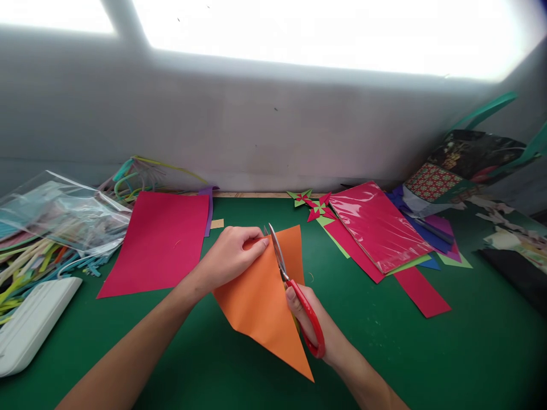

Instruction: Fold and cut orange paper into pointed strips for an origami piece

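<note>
An orange sheet of paper (256,307) is held tilted above the green table. My left hand (233,253) pinches its upper edge between thumb and fingers. In my right hand (310,319) is a pair of scissors (314,327) with red handles, the thumb in one loop. The scissor blades stand parted around the paper, tips close to my left thumb. A cut runs along the sheet, and an orange flap (293,250) shows to the right of the blades. The fingers of my right hand are partly hidden behind the paper.
A crimson sheet (160,242) lies at left, near a white power strip (38,324) and a clear plastic bag (64,208) over coloured strips. Folded paper stars (319,208), a wrapped crimson paper pack (378,225) and a patterned bag (444,176) lie at right. A wall (273,131) stands behind.
</note>
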Tool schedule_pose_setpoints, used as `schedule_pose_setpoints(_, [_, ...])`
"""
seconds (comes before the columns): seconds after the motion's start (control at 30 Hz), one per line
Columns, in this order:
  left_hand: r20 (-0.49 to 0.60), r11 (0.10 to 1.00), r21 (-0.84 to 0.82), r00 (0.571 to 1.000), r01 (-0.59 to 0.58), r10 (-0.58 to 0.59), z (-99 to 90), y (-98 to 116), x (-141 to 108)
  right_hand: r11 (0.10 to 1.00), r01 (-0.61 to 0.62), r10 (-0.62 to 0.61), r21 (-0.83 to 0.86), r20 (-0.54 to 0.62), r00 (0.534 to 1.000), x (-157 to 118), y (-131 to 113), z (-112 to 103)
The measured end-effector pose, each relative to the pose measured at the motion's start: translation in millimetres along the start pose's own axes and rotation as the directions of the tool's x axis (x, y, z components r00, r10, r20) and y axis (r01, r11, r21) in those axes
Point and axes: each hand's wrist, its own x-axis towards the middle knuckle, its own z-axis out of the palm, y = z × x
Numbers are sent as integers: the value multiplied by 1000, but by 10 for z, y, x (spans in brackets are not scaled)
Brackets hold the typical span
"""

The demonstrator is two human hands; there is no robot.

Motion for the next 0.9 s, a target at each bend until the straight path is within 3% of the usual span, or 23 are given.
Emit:
schedule_pose_setpoints(0.67, [-13, 1000, -2, 1000, -21, 21, 7, 12, 8, 1000, 0, 0, 1, -32, 999, -15, -12, 14])
schedule_pose_setpoints(0.9, [-10, 1000, -9, 1000, -12, 12, 8, 7, 5, 998, -12, 12, 65, 12, 1000, -10, 12, 11])
